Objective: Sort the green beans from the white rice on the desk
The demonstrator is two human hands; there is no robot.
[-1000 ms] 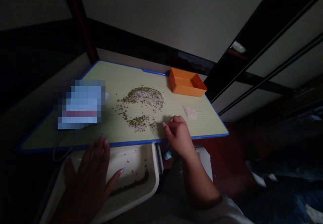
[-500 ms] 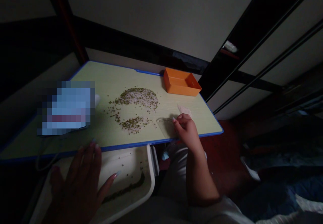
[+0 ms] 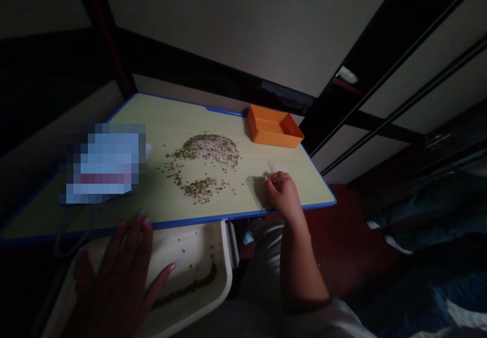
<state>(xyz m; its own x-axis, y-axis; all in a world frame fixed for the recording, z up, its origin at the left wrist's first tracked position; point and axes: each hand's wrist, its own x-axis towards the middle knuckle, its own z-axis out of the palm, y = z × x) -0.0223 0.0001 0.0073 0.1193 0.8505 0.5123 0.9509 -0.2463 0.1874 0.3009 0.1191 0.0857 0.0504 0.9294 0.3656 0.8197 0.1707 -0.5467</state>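
My right hand [image 3: 282,192] is closed around the edge of a clear, flat plastic piece [image 3: 255,190] with a rounded corner, held over the right part of the table. To its left lie a larger pile [image 3: 209,147] of small green beans mixed with pale grains and a smaller pile [image 3: 200,188] of the same mix. My left hand [image 3: 117,272], fingers apart, is over the white plastic tray [image 3: 227,272], its fingertips at the table's front edge. It grips nothing. Green beans [image 3: 201,282] lie in a band along the tray's bottom.
An orange box [image 3: 276,132] stands at the table's back right. A small pale scrap [image 3: 278,166] lies just behind my right hand. On the left of the blue-edged table [image 3: 163,112] sits a blurred blue-white bag [image 3: 108,163]. A wall and dark panels stand behind.
My right hand has moved slightly right with the clear plastic piece, away from the smaller pile. A few loose grains lie where its left edge was. My left hand stays in place.
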